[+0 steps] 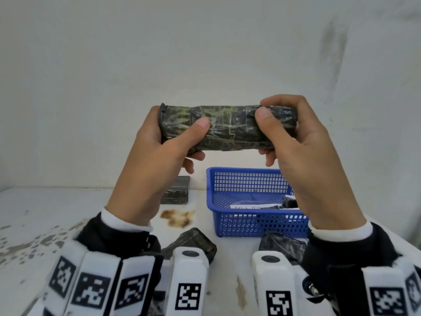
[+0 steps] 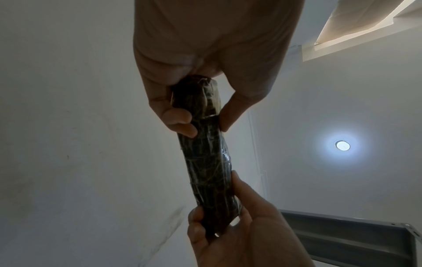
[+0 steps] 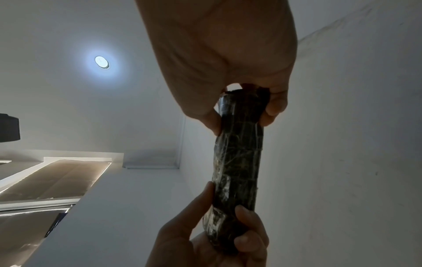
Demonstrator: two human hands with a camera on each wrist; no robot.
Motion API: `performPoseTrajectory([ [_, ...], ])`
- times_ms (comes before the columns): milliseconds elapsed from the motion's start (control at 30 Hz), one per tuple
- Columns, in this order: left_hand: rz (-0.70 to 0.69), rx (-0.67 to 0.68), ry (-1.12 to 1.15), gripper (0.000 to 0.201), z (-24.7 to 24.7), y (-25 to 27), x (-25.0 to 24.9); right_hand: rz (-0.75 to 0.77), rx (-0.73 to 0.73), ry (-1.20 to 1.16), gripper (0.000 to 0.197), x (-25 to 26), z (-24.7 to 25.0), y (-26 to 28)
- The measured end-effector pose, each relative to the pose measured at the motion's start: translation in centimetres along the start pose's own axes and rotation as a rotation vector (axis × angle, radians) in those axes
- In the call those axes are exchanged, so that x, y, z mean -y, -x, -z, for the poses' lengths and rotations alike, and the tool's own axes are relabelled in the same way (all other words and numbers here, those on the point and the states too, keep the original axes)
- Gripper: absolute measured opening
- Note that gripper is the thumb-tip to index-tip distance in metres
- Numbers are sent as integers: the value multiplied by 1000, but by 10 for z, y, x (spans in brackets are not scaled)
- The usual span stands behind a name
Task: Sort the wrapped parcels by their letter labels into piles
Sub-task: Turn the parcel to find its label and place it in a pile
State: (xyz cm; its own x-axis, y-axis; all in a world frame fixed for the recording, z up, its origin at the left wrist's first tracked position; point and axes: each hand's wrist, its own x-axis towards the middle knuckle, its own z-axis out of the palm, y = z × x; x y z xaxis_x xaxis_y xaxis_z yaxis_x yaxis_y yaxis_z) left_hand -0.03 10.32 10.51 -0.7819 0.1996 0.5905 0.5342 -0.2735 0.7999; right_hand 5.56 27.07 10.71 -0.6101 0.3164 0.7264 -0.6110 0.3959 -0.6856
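Nearest, two dark wrapped parcels (image 1: 193,244) (image 1: 282,247) lie on the white table (image 1: 57,213). Beyond, at 1 o'clock, a blue mesh basket (image 1: 248,179) holds more parcels and a paper slip. Above it, the left hand (image 1: 157,156) and right hand (image 1: 303,156) grip each end of a cylindrical parcel (image 1: 227,128), held level in the air.

Paper label (image 1: 252,206) in the basket (image 1: 239,226): its writing is too small to read.
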Motion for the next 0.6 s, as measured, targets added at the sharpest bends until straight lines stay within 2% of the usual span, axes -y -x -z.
performPoseTrajectory([
  [133, -12, 2, -1, 31, -1, 2, -3, 19, -1, 7, 13, 4, 0, 1],
  [267, -12, -1, 63, 29, -1, 1, -3, 52, 10, 30, 21, 6, -1, 3],
  [333, -11, 0, 108, 32, -1, -1, -3, 59, 15, 41, 45, 5, -1, 3],
  [400, -19, -5, 147, 20, -1, -2, -3, 37, 15, 48, 75, 3, -1, 2],
  [433, -19, -6, 165, 18, -2, -1, -4, 25, 17, 51, 83, 4, -2, 2],
  [467, -25, -5, 174, 21, -2, -1, -4, 21, 19, 55, 83, 4, -3, 2],
  [600, -50, -24, 173, 31, -4, -1, -3, 14, 21, 61, 60, 4, -4, 3],
])
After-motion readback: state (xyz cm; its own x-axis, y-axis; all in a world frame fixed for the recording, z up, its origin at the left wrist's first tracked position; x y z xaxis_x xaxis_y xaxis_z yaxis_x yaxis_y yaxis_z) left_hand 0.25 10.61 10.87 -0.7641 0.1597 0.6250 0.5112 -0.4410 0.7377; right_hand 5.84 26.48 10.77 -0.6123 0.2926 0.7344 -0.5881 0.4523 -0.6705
